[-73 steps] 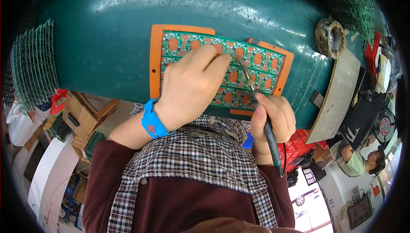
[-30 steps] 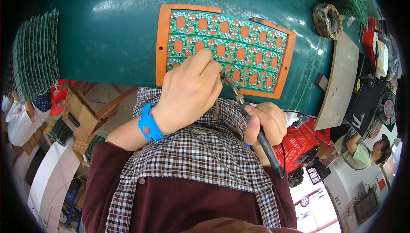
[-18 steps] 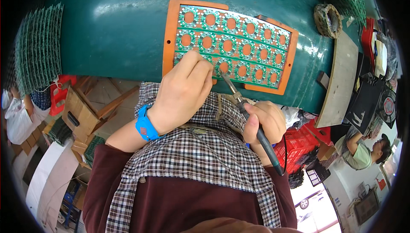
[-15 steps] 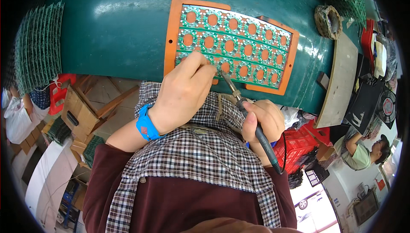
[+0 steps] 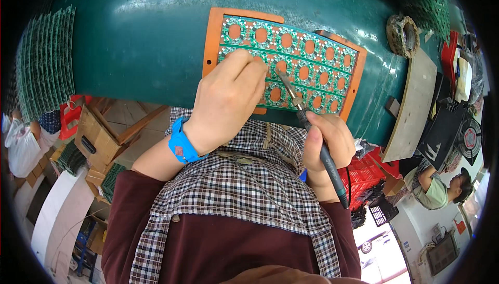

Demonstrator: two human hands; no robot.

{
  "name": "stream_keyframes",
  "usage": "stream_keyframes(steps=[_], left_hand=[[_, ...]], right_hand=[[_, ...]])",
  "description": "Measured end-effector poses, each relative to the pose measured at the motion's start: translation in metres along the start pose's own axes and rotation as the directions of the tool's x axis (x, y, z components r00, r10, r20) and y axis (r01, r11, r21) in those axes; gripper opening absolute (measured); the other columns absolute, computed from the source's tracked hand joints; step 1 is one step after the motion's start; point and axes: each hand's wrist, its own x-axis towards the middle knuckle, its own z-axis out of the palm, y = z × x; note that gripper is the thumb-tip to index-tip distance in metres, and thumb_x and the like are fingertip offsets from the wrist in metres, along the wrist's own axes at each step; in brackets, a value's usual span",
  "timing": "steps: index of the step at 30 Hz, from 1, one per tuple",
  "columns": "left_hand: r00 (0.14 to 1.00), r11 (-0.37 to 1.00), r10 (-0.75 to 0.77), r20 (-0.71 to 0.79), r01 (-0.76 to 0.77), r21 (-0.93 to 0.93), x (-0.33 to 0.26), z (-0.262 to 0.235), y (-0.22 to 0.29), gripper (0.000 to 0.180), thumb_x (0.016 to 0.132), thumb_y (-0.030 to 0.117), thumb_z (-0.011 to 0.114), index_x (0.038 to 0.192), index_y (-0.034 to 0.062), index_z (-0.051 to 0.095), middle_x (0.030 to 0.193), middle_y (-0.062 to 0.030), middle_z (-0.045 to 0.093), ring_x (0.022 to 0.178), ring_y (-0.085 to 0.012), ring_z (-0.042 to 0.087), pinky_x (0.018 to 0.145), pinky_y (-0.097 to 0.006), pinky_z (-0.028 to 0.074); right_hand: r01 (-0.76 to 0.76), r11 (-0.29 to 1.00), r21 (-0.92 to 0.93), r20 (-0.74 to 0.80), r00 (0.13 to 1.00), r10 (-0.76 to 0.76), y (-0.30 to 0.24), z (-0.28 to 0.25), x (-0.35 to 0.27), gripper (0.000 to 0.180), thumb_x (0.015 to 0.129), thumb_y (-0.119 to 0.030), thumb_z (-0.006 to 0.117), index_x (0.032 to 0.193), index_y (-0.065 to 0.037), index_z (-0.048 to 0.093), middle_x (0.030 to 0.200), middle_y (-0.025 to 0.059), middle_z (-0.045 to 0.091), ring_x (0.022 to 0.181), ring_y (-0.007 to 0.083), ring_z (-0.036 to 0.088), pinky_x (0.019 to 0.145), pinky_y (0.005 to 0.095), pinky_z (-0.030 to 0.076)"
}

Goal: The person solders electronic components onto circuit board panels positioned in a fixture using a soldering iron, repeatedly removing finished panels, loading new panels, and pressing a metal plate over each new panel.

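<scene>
Nearest of all, a brown-and-white checked cloth apron [image 5: 239, 193] is worn over a maroon top. Just beyond it, a slim, dark-handled soldering iron [image 5: 329, 165] is gripped by the right hand [image 5: 332, 141], the thumb and curled fingers closed round the handle. The grip is best kept behind the metal shaft, which is likely hot. By the left hand [image 5: 228, 94], ringed at the wrist by a bright blue band [image 5: 182, 141], a pinch is formed; its fingertips are hidden, so whether it is fully shut or anything is held cannot be told.

Beneath both hands lies a green circuit-board panel [image 5: 295, 57] with rows of oval openings, seated in a flat orange frame [image 5: 212, 44]. The iron's tip is aimed at the middle row, by its third opening; contact cannot be confirmed. A light, brief touch would probably serve best, with neighbouring parts avoided, the pinching fingers kept off the tip and the panel kept flat.

Under the frame, a glossy dark green tabletop [image 5: 140, 55] is spread. Farther right, a rough, grey-brown ring-shaped object [image 5: 403, 36] is set, well apart from the work.
</scene>
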Motion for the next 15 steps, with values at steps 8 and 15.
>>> stream_keyframes(steps=[8,15], left_hand=[[0.996,0.998,-0.058,0.071,0.056,0.028,0.002,-0.006,0.004,0.012,0.075,0.001,0.07,0.086,0.0033,0.065,0.082,-0.006,0.056,0.067,-0.0197,0.059,0.056,-0.031,0.048],[0.997,0.998,-0.062,-0.049,0.062,0.015,0.022,-0.003,-0.004,0.015,0.077,-0.001,0.068,0.09,0.003,0.062,0.082,-0.0075,0.057,0.067,-0.0224,0.06,0.057,-0.031,0.049]], right_hand=[[0.026,1.0,-0.003,0.043,0.999,-0.026,0.004,-0.002,0.003,0.012,0.078,-0.008,0.066,0.084,0.001,0.068,0.063,0.0073,0.06,0.05,0.0189,0.057,0.045,0.0277,0.044],[-0.019,1.0,-0.016,-0.002,1.0,0.019,0.008,-0.002,0.022,0.011,0.077,-0.008,0.066,0.085,0.0,0.068,0.065,0.0083,0.061,0.053,0.0187,0.059,0.047,0.0274,0.046]])
